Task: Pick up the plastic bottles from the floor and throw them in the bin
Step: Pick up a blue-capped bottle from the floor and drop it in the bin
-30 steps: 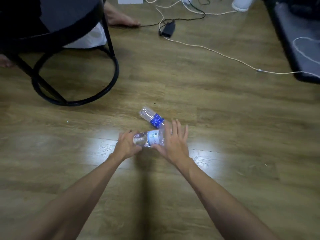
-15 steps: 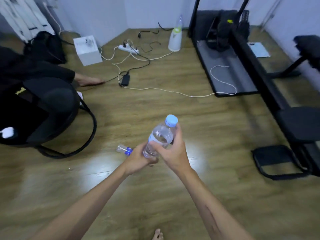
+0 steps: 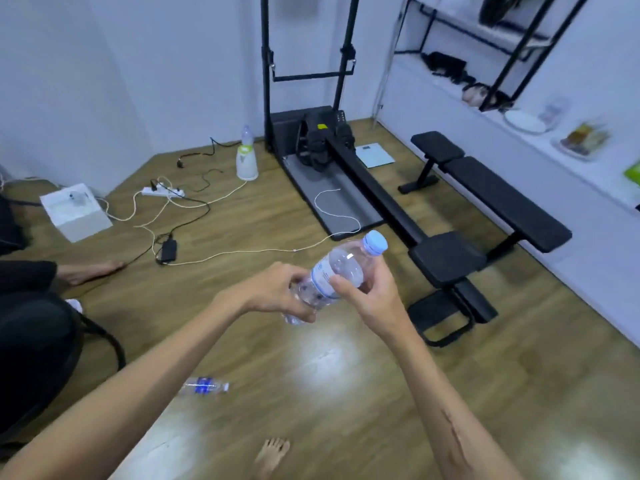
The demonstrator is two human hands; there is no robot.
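Clear plastic bottle [image 3: 341, 271]: held off the floor, tilted, pale blue cap up and to the right, label band near the middle.
Left hand [image 3: 277, 292]: fingers curled round the lower body and base, closed on it.
Right hand [image 3: 370, 292]: fingers wrapped round the label band and shoulder, thumb pressed on the front.
Second bottle [image 3: 204, 386]: lying on its side on the wooden floor [image 3: 346, 393], blue label, just beyond the left forearm, well apart from the hands.
Bin: not in view; direction cannot be told.
Risk, slip: thin crushable walls could buckle under the two-handed squeeze and squirt loose.
Risk, footing: white cable [image 3: 242, 252] and weight bench [image 3: 498, 199] lie nearby; stepping blind could trip.
Risk, omission: floor bottle may be left behind.
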